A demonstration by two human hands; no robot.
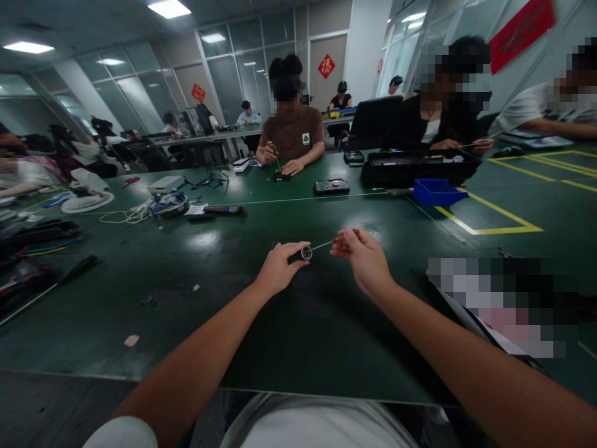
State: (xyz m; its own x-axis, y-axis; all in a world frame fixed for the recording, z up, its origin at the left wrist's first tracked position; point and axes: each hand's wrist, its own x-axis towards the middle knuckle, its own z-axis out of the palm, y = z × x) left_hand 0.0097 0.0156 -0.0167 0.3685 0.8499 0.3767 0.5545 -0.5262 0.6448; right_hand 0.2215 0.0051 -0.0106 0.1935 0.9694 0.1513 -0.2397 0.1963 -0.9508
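Note:
Above the near middle of the table, my left hand (274, 271) is closed around a short dark cylinder (306, 253). Its round end has a silvery rim and faces me and slightly right. My right hand (366, 258) pinches a thin metal rod (323, 246) to the right of it. The rod slopes down to the left, its tip at the cylinder's open end. I cannot tell how far inside the tip reaches. The rod's other end is hidden by my right fingers.
The green table (186, 311) carries a hard drive (331, 186), a blue bin (439, 192), a black tray (420, 168) and a screwdriver-like tool (224, 210). Cables (125, 214) lie to the left. Across the table a person (293, 134) works with a screwdriver.

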